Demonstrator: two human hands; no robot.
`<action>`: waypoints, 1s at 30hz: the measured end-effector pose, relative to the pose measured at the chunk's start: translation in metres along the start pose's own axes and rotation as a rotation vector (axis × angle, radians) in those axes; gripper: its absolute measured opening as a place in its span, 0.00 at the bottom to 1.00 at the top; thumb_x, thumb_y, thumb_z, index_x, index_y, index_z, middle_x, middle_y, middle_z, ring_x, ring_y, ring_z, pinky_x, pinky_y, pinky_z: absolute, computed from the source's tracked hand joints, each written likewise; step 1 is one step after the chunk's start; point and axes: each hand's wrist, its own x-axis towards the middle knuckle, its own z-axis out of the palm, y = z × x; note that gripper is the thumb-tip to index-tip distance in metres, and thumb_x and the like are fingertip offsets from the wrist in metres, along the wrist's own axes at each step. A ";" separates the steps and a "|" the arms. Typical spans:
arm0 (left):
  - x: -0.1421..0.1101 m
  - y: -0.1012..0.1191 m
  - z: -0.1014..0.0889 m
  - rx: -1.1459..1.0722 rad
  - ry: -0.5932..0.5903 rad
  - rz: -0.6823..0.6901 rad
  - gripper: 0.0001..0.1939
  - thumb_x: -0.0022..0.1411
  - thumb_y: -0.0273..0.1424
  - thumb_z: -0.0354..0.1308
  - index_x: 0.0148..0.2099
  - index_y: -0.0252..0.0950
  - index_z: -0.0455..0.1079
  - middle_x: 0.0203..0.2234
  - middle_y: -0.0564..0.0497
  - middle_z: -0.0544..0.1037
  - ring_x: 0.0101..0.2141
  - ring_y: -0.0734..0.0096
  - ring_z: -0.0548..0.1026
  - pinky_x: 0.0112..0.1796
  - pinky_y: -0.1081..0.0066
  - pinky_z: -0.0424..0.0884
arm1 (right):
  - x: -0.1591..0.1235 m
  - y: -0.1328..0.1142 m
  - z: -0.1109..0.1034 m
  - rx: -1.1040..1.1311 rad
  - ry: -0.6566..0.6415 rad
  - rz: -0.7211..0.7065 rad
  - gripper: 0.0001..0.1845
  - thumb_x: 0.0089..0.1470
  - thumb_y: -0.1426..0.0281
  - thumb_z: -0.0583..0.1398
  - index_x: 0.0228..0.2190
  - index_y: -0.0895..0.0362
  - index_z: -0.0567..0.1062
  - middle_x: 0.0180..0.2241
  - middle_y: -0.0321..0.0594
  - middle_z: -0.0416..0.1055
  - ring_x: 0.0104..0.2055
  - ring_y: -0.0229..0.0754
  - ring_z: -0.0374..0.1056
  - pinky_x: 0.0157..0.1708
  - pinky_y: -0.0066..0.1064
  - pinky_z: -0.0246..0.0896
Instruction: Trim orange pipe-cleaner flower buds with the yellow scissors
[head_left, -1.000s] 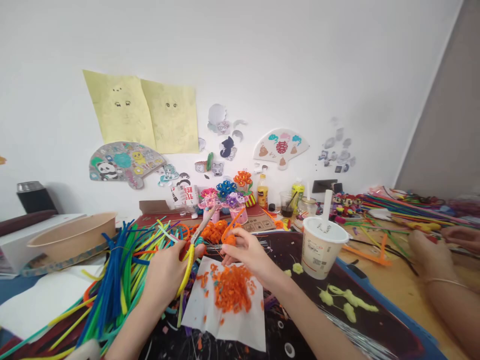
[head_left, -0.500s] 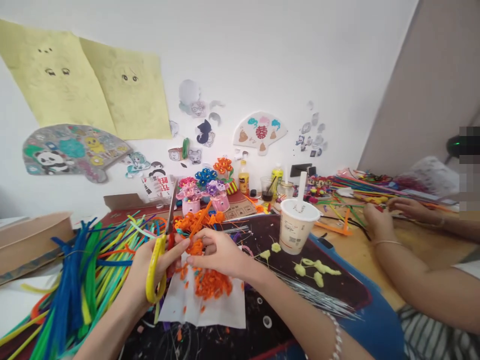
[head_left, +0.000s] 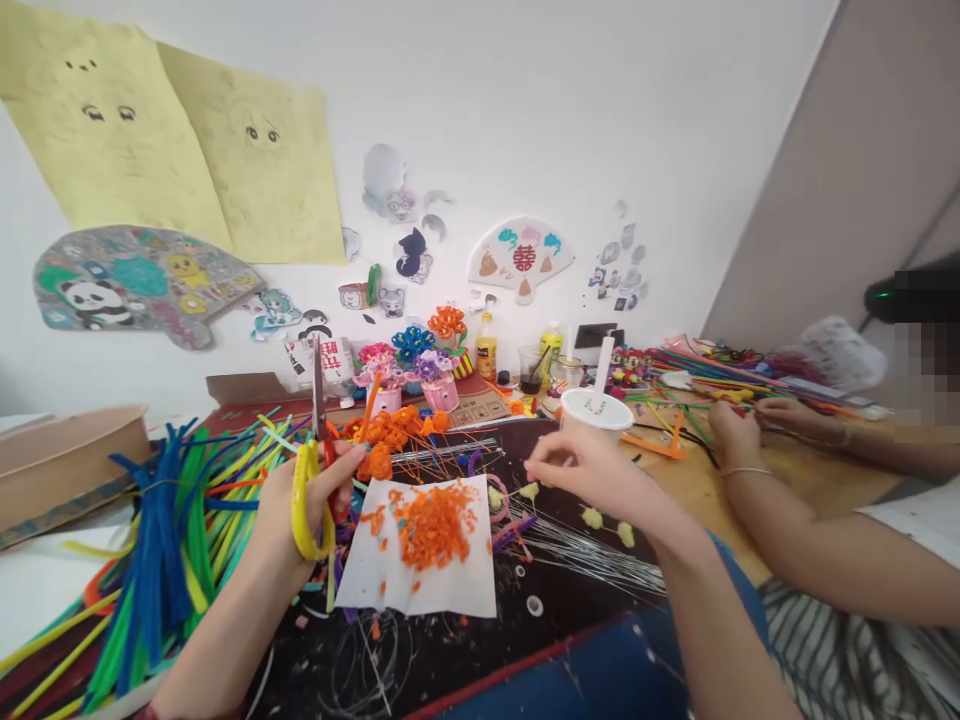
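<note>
My left hand (head_left: 307, 500) is closed around scissors (head_left: 311, 515) with yellow and red handles, the blades pointing up. An orange pipe cleaner (head_left: 371, 408) rises by its fingertips. Over on the right, my right hand (head_left: 589, 485) hovers in front of the white paper cup (head_left: 596, 408), fingers curled in and tips together; whatever they hold, if anything, is too small to make out. Between the hands lies a white sheet of paper (head_left: 360, 580) bearing a heap of orange fuzzy clippings (head_left: 435, 530). Orange pipe-cleaner flowers (head_left: 405, 430) sit just behind it.
Bundled blue and green pipe cleaners (head_left: 161, 550) cover the left side. Thin metal wires (head_left: 600, 560) and pale yellow fuzzy pieces (head_left: 592, 517) lie at right. Finished flower pots (head_left: 439, 397) and bottles (head_left: 487, 350) stand at the back. Another person's hands (head_left: 735, 435) work at far right.
My right hand has left the left hand's side and moved right, to the cup. The paper with clippings is now uncovered. The left hand keeps the scissors, and the view has shifted slightly.
</note>
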 end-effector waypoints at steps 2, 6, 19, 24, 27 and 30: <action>0.000 0.001 0.001 -0.027 0.000 -0.006 0.17 0.45 0.40 0.69 0.31 0.38 0.67 0.06 0.65 0.63 0.10 0.83 0.57 0.13 0.81 0.53 | -0.011 0.011 0.004 -0.092 -0.024 0.066 0.08 0.49 0.71 0.60 0.24 0.57 0.79 0.25 0.41 0.77 0.26 0.42 0.69 0.25 0.30 0.56; -0.002 0.004 0.003 -0.044 -0.018 -0.020 0.16 0.44 0.39 0.69 0.29 0.37 0.68 0.06 0.64 0.63 0.10 0.84 0.58 0.12 0.82 0.53 | -0.017 0.023 0.021 -0.366 -0.032 0.272 0.08 0.48 0.70 0.62 0.21 0.57 0.78 0.27 0.43 0.78 0.30 0.45 0.71 0.25 0.31 0.52; -0.005 0.005 0.000 0.012 -0.028 -0.082 0.16 0.42 0.40 0.68 0.26 0.37 0.65 0.06 0.64 0.62 0.09 0.84 0.57 0.11 0.82 0.53 | -0.009 0.005 0.041 -0.616 0.014 0.434 0.08 0.55 0.68 0.60 0.28 0.57 0.78 0.33 0.47 0.78 0.37 0.51 0.74 0.27 0.31 0.54; -0.004 0.004 -0.002 0.077 -0.054 -0.124 0.17 0.41 0.42 0.67 0.25 0.38 0.65 0.06 0.64 0.62 0.09 0.83 0.57 0.10 0.80 0.53 | -0.009 0.001 0.045 -0.648 -0.001 0.440 0.07 0.54 0.69 0.61 0.27 0.58 0.77 0.34 0.49 0.78 0.38 0.53 0.75 0.29 0.33 0.57; -0.004 0.002 -0.003 0.131 -0.033 -0.117 0.18 0.41 0.44 0.67 0.27 0.38 0.65 0.06 0.64 0.62 0.09 0.82 0.57 0.11 0.80 0.53 | -0.006 0.005 0.050 -0.653 -0.002 0.447 0.06 0.52 0.69 0.61 0.28 0.58 0.77 0.34 0.49 0.78 0.38 0.55 0.75 0.29 0.34 0.58; -0.006 0.003 -0.002 0.219 -0.009 -0.078 0.19 0.40 0.46 0.66 0.27 0.38 0.67 0.06 0.64 0.62 0.08 0.82 0.57 0.11 0.79 0.50 | -0.003 0.011 0.055 -0.647 0.007 0.457 0.06 0.52 0.70 0.60 0.28 0.59 0.77 0.34 0.51 0.78 0.38 0.57 0.75 0.29 0.34 0.58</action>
